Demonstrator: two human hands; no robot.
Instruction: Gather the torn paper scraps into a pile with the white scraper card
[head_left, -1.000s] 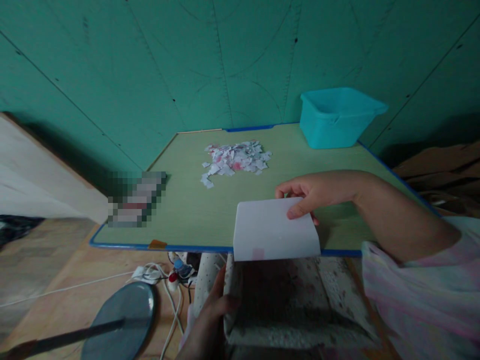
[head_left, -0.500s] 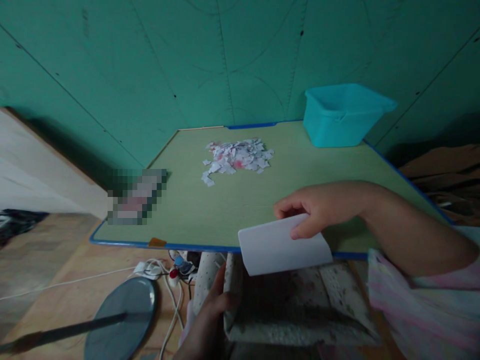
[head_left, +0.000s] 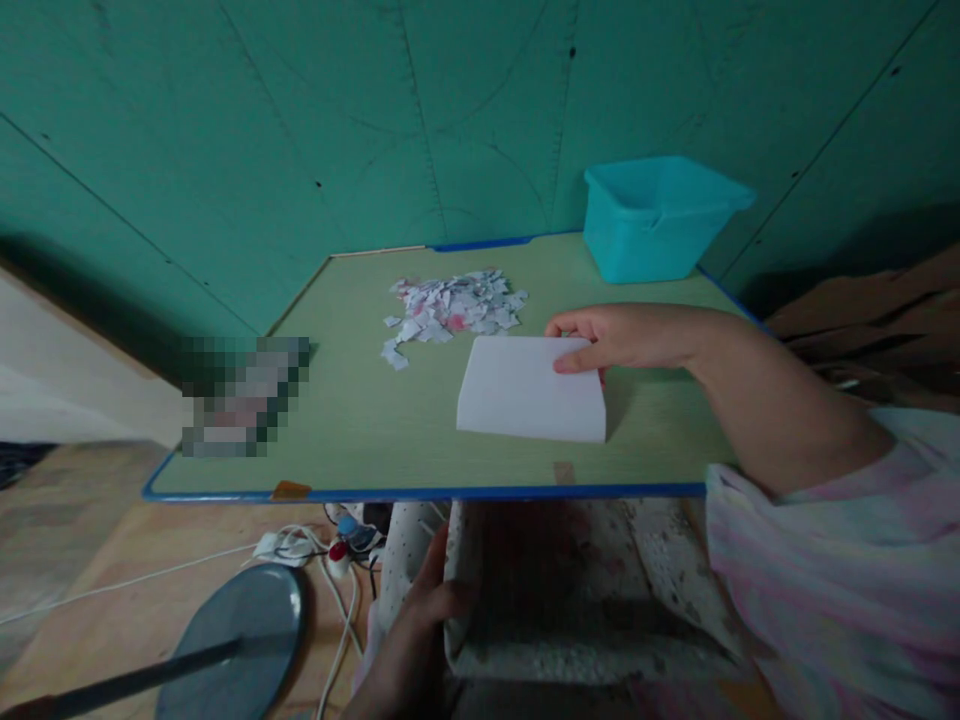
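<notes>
My right hand (head_left: pixel 600 338) is closed on the upper right edge of a white piece of paper (head_left: pixel 525 390), thumb on top. The paper bends a little and is held over the middle of the table; I cannot tell whether it touches the top. Farther back lies a heap of torn paper scraps (head_left: pixel 457 305), white with some pink. Below the table's front edge, my left hand (head_left: pixel 431 605) grips the left wall of a stained, whitish open box or drawer (head_left: pixel 600 660); its fingers are partly hidden behind that wall.
The pale green tabletop (head_left: pixel 360 420) has a blue edge. A turquoise plastic bin (head_left: pixel 652 235) stands at the back right by the green wall. A blurred flat object (head_left: pixel 251 400) lies at the left. On the floor are white cables (head_left: pixel 352 620) and a round grey base (head_left: pixel 232 620) with a pole.
My right hand has carried the paper up and away from the table's front edge, further over the top. My left hand keeps its grip on the box wall. The view has shifted slightly.
</notes>
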